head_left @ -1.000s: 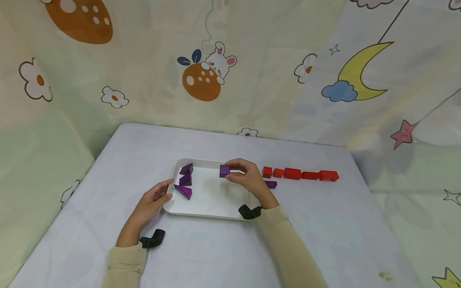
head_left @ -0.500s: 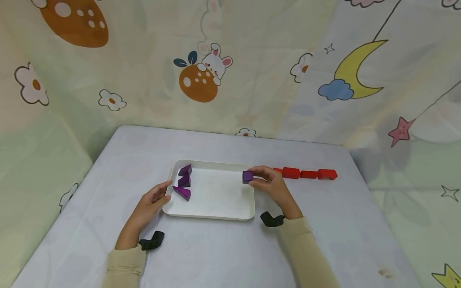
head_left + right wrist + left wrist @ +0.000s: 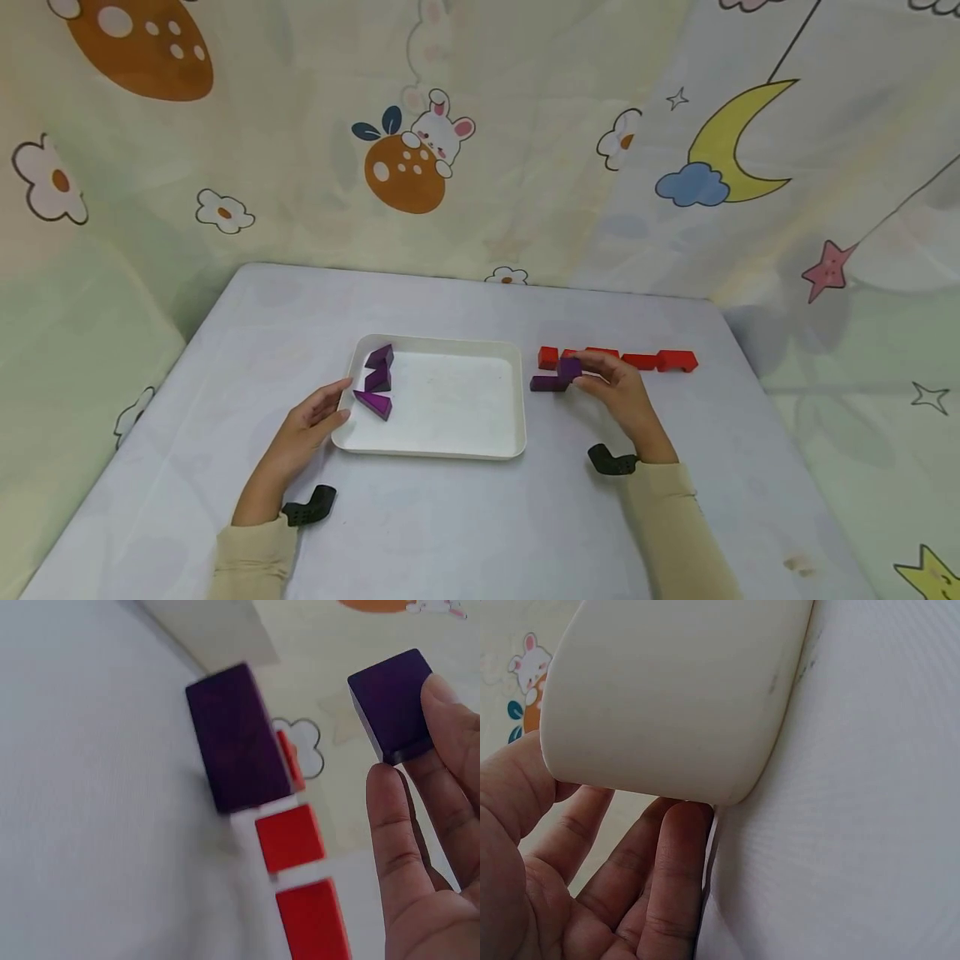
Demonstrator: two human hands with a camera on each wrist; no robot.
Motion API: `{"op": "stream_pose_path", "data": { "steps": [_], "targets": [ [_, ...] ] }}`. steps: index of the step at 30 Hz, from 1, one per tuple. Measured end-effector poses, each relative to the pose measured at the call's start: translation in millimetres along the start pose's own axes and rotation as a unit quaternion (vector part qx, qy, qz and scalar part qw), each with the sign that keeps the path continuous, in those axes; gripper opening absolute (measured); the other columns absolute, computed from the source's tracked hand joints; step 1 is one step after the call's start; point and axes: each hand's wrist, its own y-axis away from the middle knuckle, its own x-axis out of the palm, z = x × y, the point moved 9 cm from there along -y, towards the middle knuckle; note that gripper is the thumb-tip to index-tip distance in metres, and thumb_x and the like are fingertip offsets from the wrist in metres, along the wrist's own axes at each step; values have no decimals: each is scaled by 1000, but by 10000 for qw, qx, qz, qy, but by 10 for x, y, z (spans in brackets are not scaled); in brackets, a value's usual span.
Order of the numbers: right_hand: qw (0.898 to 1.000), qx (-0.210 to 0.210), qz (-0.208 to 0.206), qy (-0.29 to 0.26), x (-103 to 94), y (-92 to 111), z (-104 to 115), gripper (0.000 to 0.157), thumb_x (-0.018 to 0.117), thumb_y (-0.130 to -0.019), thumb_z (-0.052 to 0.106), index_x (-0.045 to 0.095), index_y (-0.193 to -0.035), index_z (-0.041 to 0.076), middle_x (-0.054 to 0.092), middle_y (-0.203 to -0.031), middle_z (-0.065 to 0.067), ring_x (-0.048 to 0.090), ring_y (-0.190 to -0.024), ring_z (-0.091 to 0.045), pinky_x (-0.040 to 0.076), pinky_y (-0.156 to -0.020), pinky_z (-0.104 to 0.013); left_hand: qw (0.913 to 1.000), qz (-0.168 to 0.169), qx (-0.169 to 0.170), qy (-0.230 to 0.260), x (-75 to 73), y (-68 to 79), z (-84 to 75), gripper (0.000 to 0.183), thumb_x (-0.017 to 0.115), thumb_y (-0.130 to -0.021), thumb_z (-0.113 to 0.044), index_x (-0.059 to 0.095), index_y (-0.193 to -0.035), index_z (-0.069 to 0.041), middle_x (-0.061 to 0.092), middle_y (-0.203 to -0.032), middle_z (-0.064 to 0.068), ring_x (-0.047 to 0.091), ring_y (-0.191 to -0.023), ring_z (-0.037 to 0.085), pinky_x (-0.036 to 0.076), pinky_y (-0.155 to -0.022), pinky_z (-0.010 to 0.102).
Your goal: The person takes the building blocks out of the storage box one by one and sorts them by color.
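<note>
The right hand pinches a purple cube between thumb and fingers, to the right of the tray. In the right wrist view that cube is raised off the table, apart from a longer purple block. From the head, this longer block lies just beyond the tray's right edge, partly overlapped by the cube. The left hand rests its fingertips against the left side of the white tray; in the left wrist view, fingers touch the tray's outer wall.
Three purple wedge blocks stand along the tray's left end. Behind the right hand runs a row of several red blocks, partly covered by its fingers. The white-covered table meets a printed cloth backdrop.
The right hand has carried the purple cube rightward, from over the tray, past its right edge, to above the longer purple block. The left hand stays at the tray's left side.
</note>
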Motion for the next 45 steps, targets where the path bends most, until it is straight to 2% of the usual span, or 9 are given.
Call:
{"op": "stream_pose_path", "data": {
  "steps": [4,10,13,17,24,32,36,41,45],
  "targets": [
    [9994,14,-50,333,-114,17,-88,47,72,-92,12,59,-136,3,59,-135,-18,56,-117,-9,48,-92,-16,10000,3,15,-43,0,11,-3,53,59,-102,-24,43,-151,-10,39,-155,16,38,-141,36,30,-112,55],
    [9965,373,-23,754,-193,28,-222,44,69,-94,11,59,-136,4,59,-134,-19,55,-124,-28,45,-94,-13,10000,-24,42,-57,-10,14,-23,53,59,-102,-26,43,-150,-9,40,-154,18,37,-141,37,29,-112,56],
    [9923,729,9,998,-205,39,-315,42,68,-94,9,60,-136,6,60,-135,-17,53,-127,-33,46,-100,-23,10000,-14,38,-54,-8,15,-34,53,59,-102,-25,43,-150,-9,39,-154,18,38,-141,38,29,-112,56],
    [9867,1015,26,1266,-205,36,-429,42,68,-94,7,60,-135,8,60,-134,-16,54,-127,-33,45,-105,-45,10000,-2,3,34,-6,17,-39,54,59,-102,-25,43,-151,-10,38,-155,18,36,-142,38,28,-113,56],
    [9855,994,32,1378,-188,16,-480,43,69,-93,4,59,-135,4,61,-133,-19,57,-123,-34,47,-103,-38,10000,-9,-43,45,-1,-3,-5,55,60,-101,-26,42,-151,-10,36,-157,17,34,-142,39,28,-113,58],
    [9862,1081,-160,1246,-207,75,-371,43,67,-96,8,57,-138,7,57,-140,-16,50,-131,-34,43,-105,-50,10000,-24,9,72,0,-18,22,55,61,-101,-26,43,-150,-10,37,-156,16,36,-142,38,29,-113,56],
    [9870,1033,-429,1154,-206,106,-289,41,65,-96,7,58,-137,5,56,-140,-15,49,-132,-33,44,-104,-45,10000,-26,-4,87,-2,-20,30,55,61,-101,-26,43,-150,-10,37,-156,16,35,-142,38,29,-113,56],
    [9840,1088,-937,1060,-176,158,-219,41,66,-97,10,58,-137,7,57,-140,-12,49,-133,-29,48,-98,-26,9999,4,5,132,-4,-16,37,55,61,-101,-26,43,-151,-10,36,-156,16,35,-142,38,28,-113,57],
    [9878,861,-1146,604,-65,188,-102,42,67,-96,7,58,-137,3,56,-140,-16,49,-133,-30,47,-92,-14,9999,32,49,148,-3,-15,23,55,60,-101,-27,43,-151,-10,36,-156,16,35,-142,38,28,-113,57]
  ]
}}
